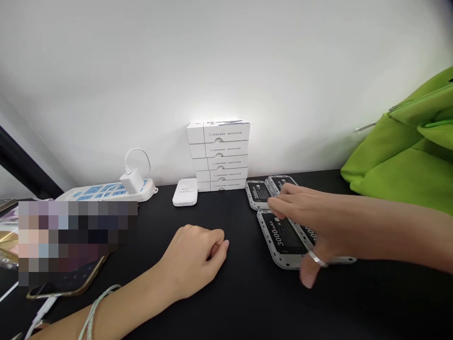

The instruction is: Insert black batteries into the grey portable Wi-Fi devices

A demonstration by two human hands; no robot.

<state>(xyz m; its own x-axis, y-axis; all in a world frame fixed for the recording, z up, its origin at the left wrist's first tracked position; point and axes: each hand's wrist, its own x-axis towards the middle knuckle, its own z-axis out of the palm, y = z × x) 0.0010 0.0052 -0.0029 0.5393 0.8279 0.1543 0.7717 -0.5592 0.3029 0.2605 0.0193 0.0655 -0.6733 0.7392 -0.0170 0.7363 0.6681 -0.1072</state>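
Observation:
My left hand (pixel 196 255) rests on the black table (pixel 226 302) in a loose fist, holding nothing that I can see. My right hand (pixel 304 212) reaches in from the right, fingers stretched flat over a group of grey-framed black battery packs marked 3000mAh (pixel 281 236). Its fingertips touch the pack at the back (pixel 257 192), and a ring sits on its thumb. Several such packs lie flat side by side under and around this hand.
A stack of white boxes (pixel 221 156) stands against the wall, with a small white device (pixel 185 192) beside it. A white power strip with a plugged charger (pixel 109 189) lies at left. A phone (pixel 67 283) lies front left. A green bag (pixel 406 151) fills the right.

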